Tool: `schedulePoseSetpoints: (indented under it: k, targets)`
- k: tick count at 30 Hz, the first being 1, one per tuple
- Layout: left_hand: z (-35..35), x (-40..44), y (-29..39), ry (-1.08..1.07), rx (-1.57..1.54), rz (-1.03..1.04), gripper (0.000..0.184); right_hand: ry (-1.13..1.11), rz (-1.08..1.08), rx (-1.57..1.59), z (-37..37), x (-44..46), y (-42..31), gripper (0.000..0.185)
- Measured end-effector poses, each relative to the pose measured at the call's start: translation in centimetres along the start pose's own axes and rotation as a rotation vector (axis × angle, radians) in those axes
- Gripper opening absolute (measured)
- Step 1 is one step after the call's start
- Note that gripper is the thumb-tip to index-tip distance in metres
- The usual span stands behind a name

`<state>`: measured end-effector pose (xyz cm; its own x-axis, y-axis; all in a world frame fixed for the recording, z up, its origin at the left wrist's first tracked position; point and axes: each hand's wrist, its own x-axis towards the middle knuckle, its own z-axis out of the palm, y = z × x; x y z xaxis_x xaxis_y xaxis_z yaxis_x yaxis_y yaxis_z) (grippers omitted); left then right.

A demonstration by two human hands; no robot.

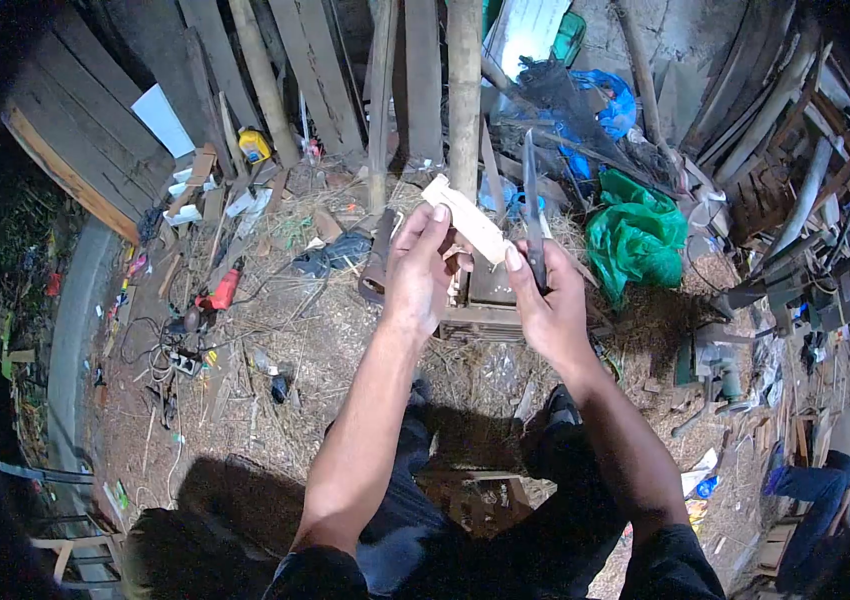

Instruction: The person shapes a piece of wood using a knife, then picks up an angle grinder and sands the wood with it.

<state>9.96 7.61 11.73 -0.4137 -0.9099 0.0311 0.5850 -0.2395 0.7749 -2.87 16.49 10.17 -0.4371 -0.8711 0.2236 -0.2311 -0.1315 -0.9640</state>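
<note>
A pale, carved piece of wood (473, 226) slants down to the right between my hands in the head view. My left hand (419, 265) grips its upper left part, thumb on top. My right hand (552, 300) is closed round the dark handle of a knife (531, 185), whose blade points up and away from me. The right thumb rests at the lower right end of the wood. Below the wood, partly hidden by my hands, is a dark wooden block or stand (493, 285).
A red power tool (220, 290) with cables lies left on the littered ground. Green plastic (635, 235) and a dark net with blue plastic (613, 105) are at the right. Upright posts (464, 100) and planks line the back. Another person's leg (813, 490) shows at lower right.
</note>
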Motion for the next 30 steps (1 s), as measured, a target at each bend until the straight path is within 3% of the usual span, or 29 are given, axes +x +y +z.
schedulePoseSetpoints:
  k: [3, 10, 13, 19, 23, 25, 30]
  targets:
    - [-0.3, 0.2, -0.2, -0.006, -0.020, -0.004, 0.022, -0.021, -0.070, -0.130, 0.0, -0.3, -0.3, 0.027]
    - [0.0, 0.3, 0.0, 0.032, -0.062, -0.057, 0.027, 0.016, -0.081, -0.056, -0.6, -0.2, -0.7, 0.028]
    - [-0.2, 0.1, 0.3, -0.121, -0.097, -0.104, 0.030, 0.040, -0.061, 0.004, -1.3, 0.4, -0.2, 0.026]
    - [-0.3, 0.0, 0.4, -0.117, -0.123, -0.154, 0.029, 0.044, -0.059, -0.070, -2.2, 1.1, 1.0, 0.028]
    - [0.3, -0.2, 0.2, -0.037, 0.157, -0.114, 0.022, 0.027, -0.085, -0.197, -2.6, 1.7, 1.6, 0.034]
    - [0.8, -0.5, -0.4, -0.043, 0.395, -0.044, 0.019, -0.035, -0.190, -0.410, -3.1, 2.2, 2.0, 0.028]
    - [1.3, -0.8, -1.7, -0.103, 0.515, -0.117, 0.015, -0.168, -0.171, -0.603, -3.2, 2.4, 1.2, 0.019]
